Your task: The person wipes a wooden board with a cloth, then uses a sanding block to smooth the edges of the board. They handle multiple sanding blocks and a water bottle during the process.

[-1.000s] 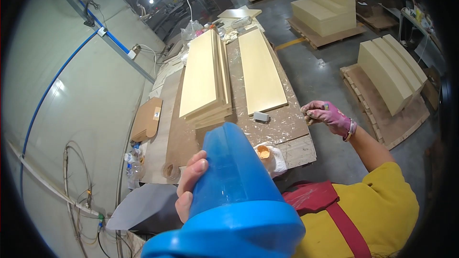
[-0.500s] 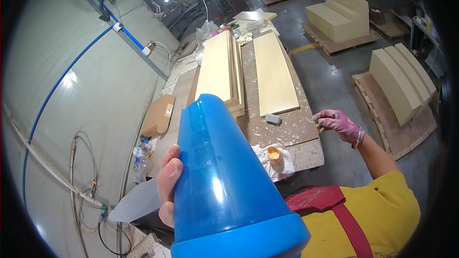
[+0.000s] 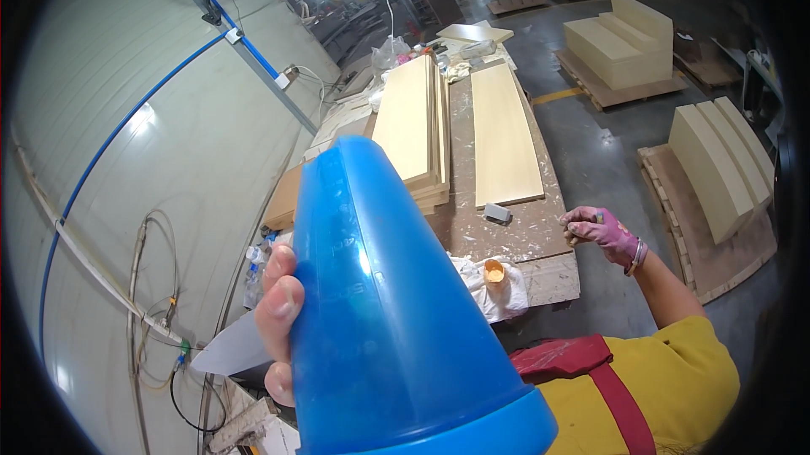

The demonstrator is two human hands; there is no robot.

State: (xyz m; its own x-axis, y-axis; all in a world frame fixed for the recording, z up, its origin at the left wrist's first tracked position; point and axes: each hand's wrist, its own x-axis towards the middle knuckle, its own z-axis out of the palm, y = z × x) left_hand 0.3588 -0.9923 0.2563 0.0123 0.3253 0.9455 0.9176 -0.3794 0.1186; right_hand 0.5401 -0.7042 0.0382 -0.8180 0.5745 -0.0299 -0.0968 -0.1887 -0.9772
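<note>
A large blue translucent plastic drinking bottle [image 3: 380,312] fills the lower middle, tilted, with its wide banded end close to me. My left hand [image 3: 280,320] grips it; bare fingertips curl around its left side, and the rest of the hand is hidden behind it. Off to the right, my right hand [image 3: 601,230] wears a stained pink glove and hovers beside the table edge, fingers curled in. Whether those fingers hold anything small, I cannot make out. Nearest to it on the table are a small grey block [image 3: 498,214] and an orange-filled cup [image 3: 494,273] on a white cloth [image 3: 509,301].
The paint-spotted worktable [image 3: 460,244] carries a stack of pale boards [image 3: 405,122] and a single board [image 3: 506,139]. Pallets with curved panels [image 3: 717,168] and stacked panels [image 3: 624,46] stand at right. Along the left wall [image 3: 160,168] hang hoses [image 3: 139,286].
The blue bottle and my left hand have shifted slightly left in view. The surroundings sit a little further right as my head turned. My right hand keeps its curled pose.
</note>
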